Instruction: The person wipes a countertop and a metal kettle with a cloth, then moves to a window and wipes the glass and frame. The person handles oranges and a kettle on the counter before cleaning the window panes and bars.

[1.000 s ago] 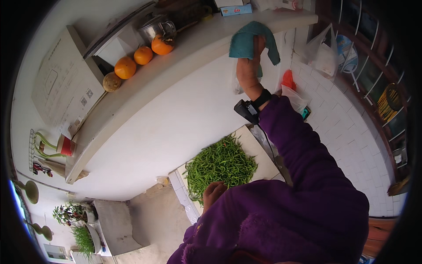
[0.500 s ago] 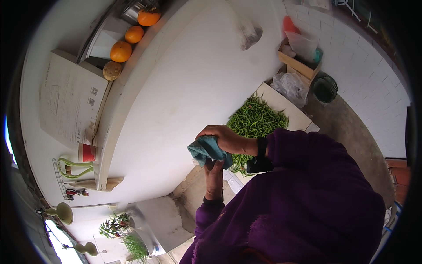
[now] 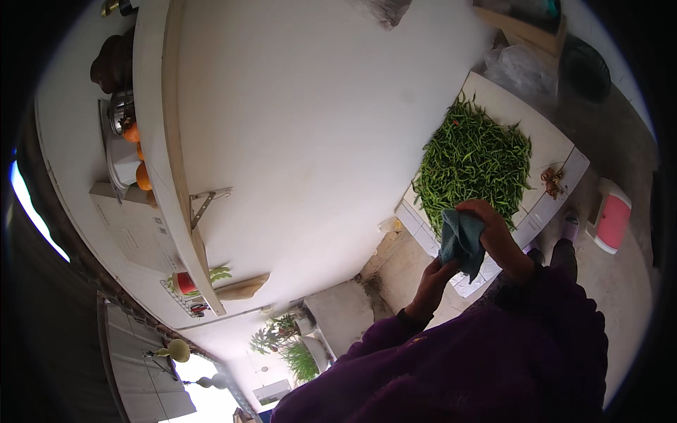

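Note:
A teal cloth (image 3: 462,243), bunched and folded, is held between both hands in front of me. The fingers of my left hand (image 3: 429,287) are closed on its lower left edge. My right hand (image 3: 495,236) grips its upper right side, the fingers bent over the top. Just beyond the cloth, a wide heap of green chili peppers (image 3: 474,163) lies on a pale tiled counter (image 3: 546,130). The cloth overlaps the near edge of the heap in view; whether anything is wrapped inside the cloth is hidden.
A small brown clump (image 3: 552,181) sits on the counter's right side. Past the counter are a clear plastic bag (image 3: 520,72), a dark green basket (image 3: 584,69) and a red-and-white stool-like object (image 3: 611,217). A wall shelf (image 3: 171,127) runs along the left, with orange fruit (image 3: 143,176) on it.
The view has turned, so the shelf sits farther left and more of the counter shows. Both hands, still holding the cloth, now appear farther right, close to the chili heap.

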Demonstrator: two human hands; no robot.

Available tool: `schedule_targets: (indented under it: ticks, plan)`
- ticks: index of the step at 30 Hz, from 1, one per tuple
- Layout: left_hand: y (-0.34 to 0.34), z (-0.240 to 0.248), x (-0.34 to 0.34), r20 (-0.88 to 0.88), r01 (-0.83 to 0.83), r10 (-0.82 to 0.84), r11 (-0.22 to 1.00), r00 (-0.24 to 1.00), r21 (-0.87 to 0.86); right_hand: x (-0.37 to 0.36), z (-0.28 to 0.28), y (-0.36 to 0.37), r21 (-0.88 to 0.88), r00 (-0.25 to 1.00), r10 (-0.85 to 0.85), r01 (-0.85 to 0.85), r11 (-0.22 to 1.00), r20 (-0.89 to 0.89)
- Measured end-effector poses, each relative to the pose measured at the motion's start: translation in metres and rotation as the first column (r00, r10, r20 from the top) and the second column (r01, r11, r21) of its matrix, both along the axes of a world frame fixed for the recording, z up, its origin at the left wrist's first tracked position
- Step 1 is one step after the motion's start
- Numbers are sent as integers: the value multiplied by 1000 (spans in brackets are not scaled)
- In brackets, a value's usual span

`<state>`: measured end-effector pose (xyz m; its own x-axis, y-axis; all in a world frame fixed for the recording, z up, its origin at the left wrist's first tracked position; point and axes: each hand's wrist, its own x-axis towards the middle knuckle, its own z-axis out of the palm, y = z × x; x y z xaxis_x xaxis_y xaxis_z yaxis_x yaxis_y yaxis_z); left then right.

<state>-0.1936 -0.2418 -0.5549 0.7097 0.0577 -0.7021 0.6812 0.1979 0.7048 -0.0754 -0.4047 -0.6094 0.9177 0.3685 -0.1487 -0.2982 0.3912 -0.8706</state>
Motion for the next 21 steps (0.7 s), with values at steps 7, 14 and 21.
schedule_targets:
  ticks: [7,14,21]
  plan:
    - [-26,-55,-11,-161,-96,95,995,982,2,-17,-75,-23,231,930,107,-25,973,-352]
    - [-35,-50,-15,-192,-321,317,947,929,12,-19,-71,-21,312,930,209,-111,943,-301]
    - [-44,-55,-24,-276,-334,294,936,915,-113,-32,-68,-28,-6,977,201,-201,979,68]
